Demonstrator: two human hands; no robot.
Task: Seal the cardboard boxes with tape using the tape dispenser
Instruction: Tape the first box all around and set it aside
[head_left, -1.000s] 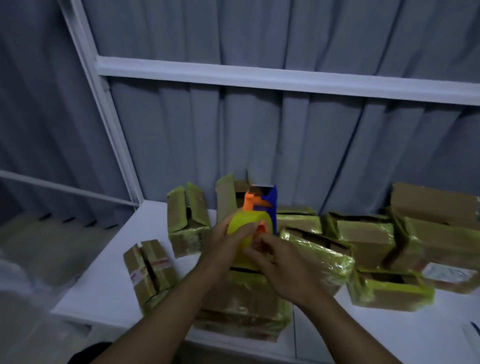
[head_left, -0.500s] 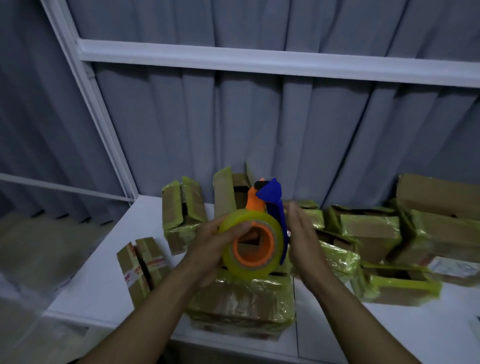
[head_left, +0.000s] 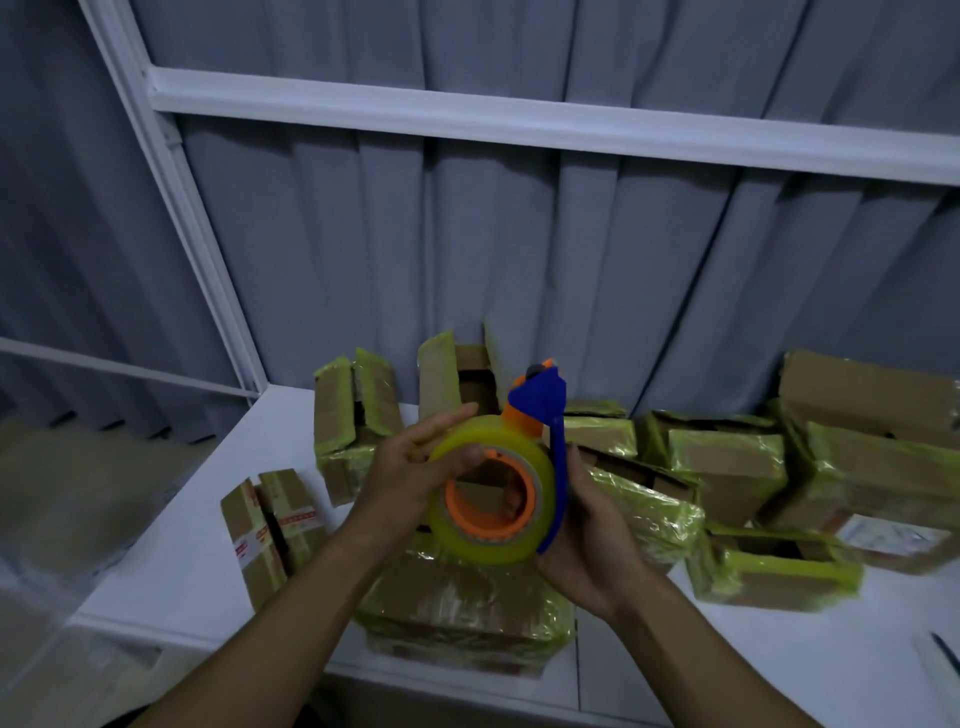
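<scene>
At frame centre, my left hand (head_left: 410, 478) pinches the tape (head_left: 493, 551), my right hand (head_left: 587, 525) grips the dispenser (head_left: 540, 410); I'd free the end first.

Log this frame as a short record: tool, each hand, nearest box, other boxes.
tool: blue and orange tape dispenser with a yellowish tape roll, held above the boxes
left hand: grips the tape roll, thumb on its rim
right hand: holds the dispenser's blue side
nearest box: film-wrapped, below the hands at the table edge
other boxes: several behind, some with flaps open
</scene>
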